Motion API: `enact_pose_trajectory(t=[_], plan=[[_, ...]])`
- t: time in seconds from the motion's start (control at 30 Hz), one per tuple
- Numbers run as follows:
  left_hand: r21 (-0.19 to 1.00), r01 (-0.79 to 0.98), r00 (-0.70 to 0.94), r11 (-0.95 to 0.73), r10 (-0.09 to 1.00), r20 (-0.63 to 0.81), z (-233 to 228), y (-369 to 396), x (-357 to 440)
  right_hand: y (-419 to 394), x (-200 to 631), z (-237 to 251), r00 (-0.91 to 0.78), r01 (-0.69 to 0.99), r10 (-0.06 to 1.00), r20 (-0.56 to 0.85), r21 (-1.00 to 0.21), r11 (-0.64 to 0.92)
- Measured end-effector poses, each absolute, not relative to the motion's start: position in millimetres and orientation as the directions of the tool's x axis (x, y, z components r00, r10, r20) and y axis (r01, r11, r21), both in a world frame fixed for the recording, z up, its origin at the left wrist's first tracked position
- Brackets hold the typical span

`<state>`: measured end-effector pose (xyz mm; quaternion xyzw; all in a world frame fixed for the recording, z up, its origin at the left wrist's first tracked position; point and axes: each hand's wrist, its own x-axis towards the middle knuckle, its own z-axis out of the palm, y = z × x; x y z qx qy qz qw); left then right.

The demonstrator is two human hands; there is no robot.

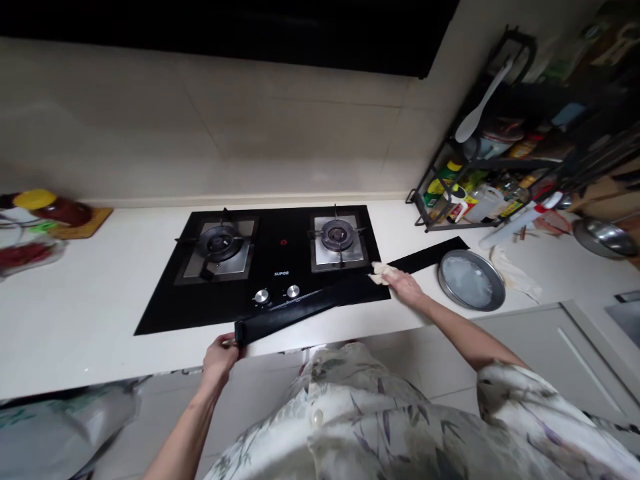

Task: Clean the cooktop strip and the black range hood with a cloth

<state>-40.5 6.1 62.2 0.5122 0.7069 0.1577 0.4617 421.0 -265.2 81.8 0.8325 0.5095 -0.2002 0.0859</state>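
Observation:
A long black panel (305, 306) lies slantwise over the front of the black gas stove (200, 313) and the white counter, its far end reaching toward a round metal pan. My left hand (220, 360) grips the panel's near left end, fingers closed around its edge. Farther along, my right hand (404, 287) is closed on a pale cloth (384, 273), which presses on the panel's top face. Just right of that hand stands the round pan (493, 305) with cloudy whitish liquid in it. What the panel belongs to does not show.
Two burners (220, 243) and two knobs (261, 296) are on the stove. A black rack (425, 223) with bottles stands at the back right. On the left are a yellow-lidded jar (63, 207) and a wooden board (93, 225). A dark hood (225, 33) overhangs above.

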Motion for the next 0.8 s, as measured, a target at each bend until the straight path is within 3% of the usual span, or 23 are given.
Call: enact_pose_trajectory(t=[0.1, 0.17, 0.27, 0.33, 0.43, 0.63, 0.8], plan=[[0.536, 0.840, 0.162, -0.086, 0.982, -0.097, 68, 2, -32, -277, 438, 87, 0.553, 0.817, 0.761, -0.339, 0.038, -0.576], [0.346, 0.818, 0.469, -0.459, 0.881, 0.060, 70, -6, -11, -273, 439, 86, 0.575, 0.809, 0.756, -0.312, 0.075, -0.583], [0.230, 0.628, 0.766, -0.744, 0.642, -0.015, 74, -23, 39, -261, 439, 85, 0.515, 0.846, 0.787, -0.340, 0.054, -0.530], [0.158, 0.539, 0.842, -0.828, 0.527, -0.112, 75, -36, 73, -256, 442, 85, 0.447, 0.878, 0.811, -0.376, 0.012, -0.478], [0.071, 0.461, 0.872, -0.884, 0.438, -0.218, 72, -52, 106, -256, 448, 84, 0.378, 0.905, 0.836, -0.398, -0.034, -0.425], [-0.023, 0.422, 0.875, -0.907, 0.413, -0.254, 63, -60, 112, -255, 450, 67, 0.297, 0.934, 0.878, -0.375, -0.077, -0.349], [-0.074, 0.459, 0.852, -0.885, 0.462, -0.248, 58, -60, 104, -245, 445, 63, 0.237, 0.949, 0.917, -0.322, -0.127, -0.290]])
